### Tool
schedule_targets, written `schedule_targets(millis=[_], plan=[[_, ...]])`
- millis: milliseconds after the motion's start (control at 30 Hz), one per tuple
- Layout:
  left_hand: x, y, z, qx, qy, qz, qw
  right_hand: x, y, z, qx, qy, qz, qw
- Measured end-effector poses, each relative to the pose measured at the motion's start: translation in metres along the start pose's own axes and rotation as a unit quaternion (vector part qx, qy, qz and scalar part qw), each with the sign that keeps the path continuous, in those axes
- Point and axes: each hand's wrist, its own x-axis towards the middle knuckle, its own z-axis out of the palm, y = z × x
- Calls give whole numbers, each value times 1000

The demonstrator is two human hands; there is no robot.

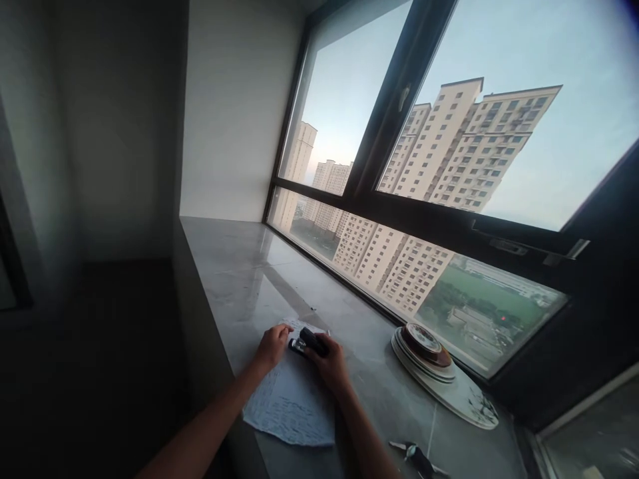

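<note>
A handwritten sheet of paper [292, 402] lies on the grey stone window ledge [234, 266], its near end hanging a little over the ledge's edge. My right hand [329, 364] is closed round a black stapler [308, 342] set at the paper's far corner. My left hand [272, 346] rests its curled fingers on the same corner, just left of the stapler, touching the paper.
A stack of patterned plates [439, 376] sits to the right against the window. A small dark tool [417, 456] lies near the ledge's front right. A tiny dark speck [313, 309] lies beyond the paper. The ledge drops off to a dark floor on the left.
</note>
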Motion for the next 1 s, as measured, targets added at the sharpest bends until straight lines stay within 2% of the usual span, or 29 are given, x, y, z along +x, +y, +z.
schedule_targets(millis=[100, 200, 300, 433, 567, 667, 733, 800, 900, 1000], plan=[[-2, 1, 8, 17, 4, -16, 1000, 3, 15, -1, 41, -4, 19, 999], [3, 2, 11, 11, 21, -41, 999, 9, 33, -3, 79, 54, 83, 992], [4, 4, 10, 6, 38, -42, 998, 14, 45, -5, 36, 97, 102, 989], [0, 3, 8, -8, 48, -38, 998, 16, 45, -5, 7, 67, 80, 995], [-1, -1, 7, -51, 53, -33, 997, 13, 34, -8, 4, 85, 68, 994], [4, -4, 6, -104, 62, -32, 992, 6, 23, -11, 26, 34, 10, 999], [7, -6, 5, -149, 69, -35, 986, 1, 17, -11, -15, -30, -44, 998], [8, -8, 4, -192, 74, -40, 978, -3, 11, -9, -79, -60, -81, 992], [7, -9, 3, -242, 79, -54, 966, -6, 4, -2, -144, -16, -144, 979], [5, -8, 2, -268, 82, -69, 957, -7, -2, 6, -234, 22, -253, 939]])
